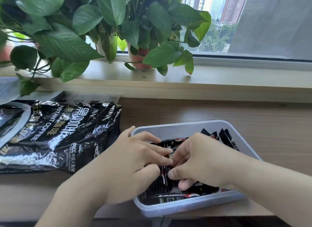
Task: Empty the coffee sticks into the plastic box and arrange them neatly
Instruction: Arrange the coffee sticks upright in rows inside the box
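Observation:
A translucent plastic box [184, 128] sits on the wooden table in front of me, holding several black coffee sticks [179, 195]. Both hands are inside it. My left hand [135, 161] presses its fingers on a bundle of sticks in the middle. My right hand [200, 161] pinches the same bundle from the right, thumb underneath. A few sticks [226, 139] stand tilted against the far right wall. The black instant coffee bag [55, 133] lies flat to the left of the box.
A clear plastic lid [94, 97] lies behind the bag. Potted green plants [138, 57] stand on the window sill beyond the table. The box overhangs the table's near edge slightly.

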Demonstrator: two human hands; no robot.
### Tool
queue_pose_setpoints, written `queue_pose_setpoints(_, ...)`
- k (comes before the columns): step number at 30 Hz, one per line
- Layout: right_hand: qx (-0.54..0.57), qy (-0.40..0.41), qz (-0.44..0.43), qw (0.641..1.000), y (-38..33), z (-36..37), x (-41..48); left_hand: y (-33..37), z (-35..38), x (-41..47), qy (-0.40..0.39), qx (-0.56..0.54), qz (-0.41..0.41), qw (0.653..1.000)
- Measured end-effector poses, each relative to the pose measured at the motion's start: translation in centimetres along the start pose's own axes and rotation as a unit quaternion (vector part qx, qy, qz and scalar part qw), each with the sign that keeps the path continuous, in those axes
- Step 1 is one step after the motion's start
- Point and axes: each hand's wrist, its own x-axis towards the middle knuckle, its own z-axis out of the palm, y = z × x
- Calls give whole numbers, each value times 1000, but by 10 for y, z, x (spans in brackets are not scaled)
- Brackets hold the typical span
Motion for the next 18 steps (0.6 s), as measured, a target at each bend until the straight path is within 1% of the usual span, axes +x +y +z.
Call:
queue_pose_setpoints(6,-4,-29,12,999,1,-5,0,6,-4,4,-30,38,-16,999)
queue_pose_setpoints(9,-4,-33,1,999,3,-6,-2,10,-5,4,-35,54,-18,998)
queue_pose_setpoints(12,-21,-24,-22,999,3,-12,-9,15,-2,3,-24,71,-16,997)
queue_pose_setpoints(14,-38,4,-53,998,5,-22,-11,16,1,5,-10,76,-21,997)
queue_pose_setpoints(16,-77,72,-110,988,9,-37,-7,13,5,7,1,81,-23,996)
queue_pose_setpoints(18,-186,152,-182,953,12,-49,1,13,8,9,5,79,-30,996)
